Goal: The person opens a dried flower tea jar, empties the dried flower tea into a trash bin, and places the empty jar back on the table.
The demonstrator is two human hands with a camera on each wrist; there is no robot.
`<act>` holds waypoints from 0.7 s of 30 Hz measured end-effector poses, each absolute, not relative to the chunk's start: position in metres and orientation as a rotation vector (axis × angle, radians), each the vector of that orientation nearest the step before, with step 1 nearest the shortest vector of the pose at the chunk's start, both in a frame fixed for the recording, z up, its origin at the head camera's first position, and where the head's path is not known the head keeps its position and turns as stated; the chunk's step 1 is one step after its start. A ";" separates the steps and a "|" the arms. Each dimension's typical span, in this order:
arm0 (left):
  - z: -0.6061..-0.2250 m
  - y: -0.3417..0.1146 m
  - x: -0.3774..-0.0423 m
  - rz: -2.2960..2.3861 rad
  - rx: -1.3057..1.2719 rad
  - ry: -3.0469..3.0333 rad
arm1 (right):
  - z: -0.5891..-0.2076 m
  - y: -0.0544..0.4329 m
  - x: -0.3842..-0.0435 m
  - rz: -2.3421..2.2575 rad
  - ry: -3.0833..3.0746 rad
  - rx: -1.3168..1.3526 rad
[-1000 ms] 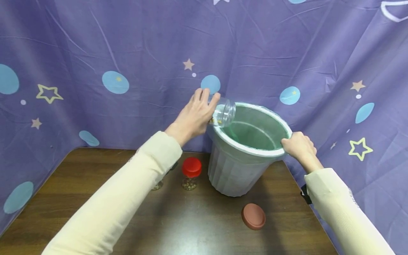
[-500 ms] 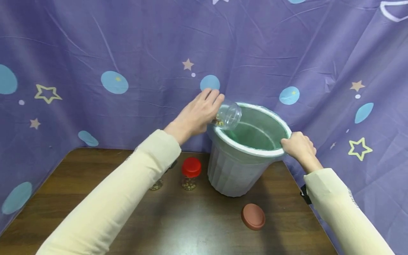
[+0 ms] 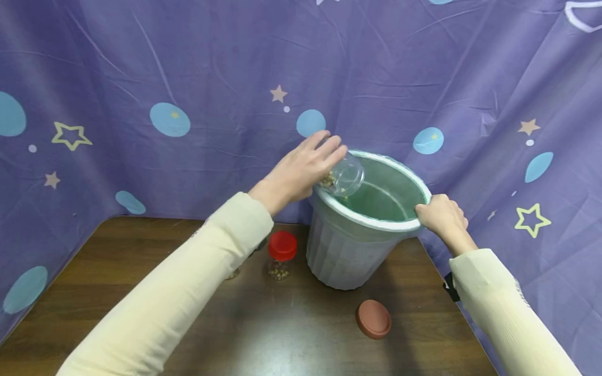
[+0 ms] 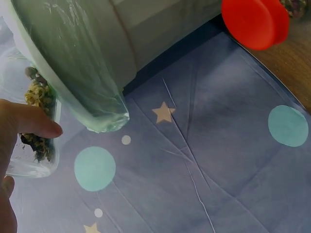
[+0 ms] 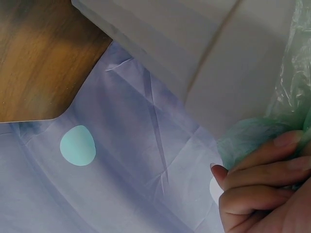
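My left hand (image 3: 308, 164) grips a clear plastic jar (image 3: 350, 176), tipped on its side with its mouth over the bin's opening. Dried flower-like bits (image 4: 40, 99) lie along the jar's lower wall in the left wrist view, and a few show at its mouth in the head view. The grey trash bin (image 3: 345, 256) is lined with a thin green bag (image 4: 109, 114) folded over its rim. My right hand (image 3: 442, 214) holds that rim on the right side, fingers curled over the bag's edge in the right wrist view.
A red-lidded jar (image 3: 282, 248) with similar dried bits stands left of the bin. Another jar (image 3: 233, 274) is mostly hidden behind my left sleeve. A reddish-brown round lid (image 3: 373, 318) lies on the wooden table (image 3: 301, 329) in front. A purple curtain (image 3: 211, 78) hangs behind.
My left hand has shifted right and tilted the jar further down over the bin; the dried bits have slid toward its mouth. The right hand stays on the rim.
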State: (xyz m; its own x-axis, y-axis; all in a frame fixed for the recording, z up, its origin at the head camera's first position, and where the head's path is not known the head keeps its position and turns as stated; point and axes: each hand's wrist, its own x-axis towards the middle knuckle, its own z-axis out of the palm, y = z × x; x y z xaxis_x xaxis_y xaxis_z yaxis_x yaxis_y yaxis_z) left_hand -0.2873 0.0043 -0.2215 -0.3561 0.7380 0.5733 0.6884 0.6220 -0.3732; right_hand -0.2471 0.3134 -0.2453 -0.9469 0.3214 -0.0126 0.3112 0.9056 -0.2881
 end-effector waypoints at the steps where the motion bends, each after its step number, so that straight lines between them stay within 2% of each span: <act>1: -0.222 0.005 -0.287 0.081 -1.125 -2.100 | -0.245 0.313 -0.247 0.448 -3.031 -0.504; 21: -0.226 0.020 -0.290 0.292 -1.174 -1.794 | -0.245 0.313 -0.247 0.448 -3.027 -0.511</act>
State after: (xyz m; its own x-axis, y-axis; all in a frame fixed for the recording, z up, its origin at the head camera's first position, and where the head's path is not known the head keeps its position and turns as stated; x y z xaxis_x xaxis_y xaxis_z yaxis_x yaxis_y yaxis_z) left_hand -0.2904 0.0201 -0.2265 -0.0999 0.8132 0.5734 0.5890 0.5127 -0.6246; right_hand -0.2469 0.3127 -0.2451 -0.9451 0.3268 -0.0094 0.3155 0.9042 -0.2879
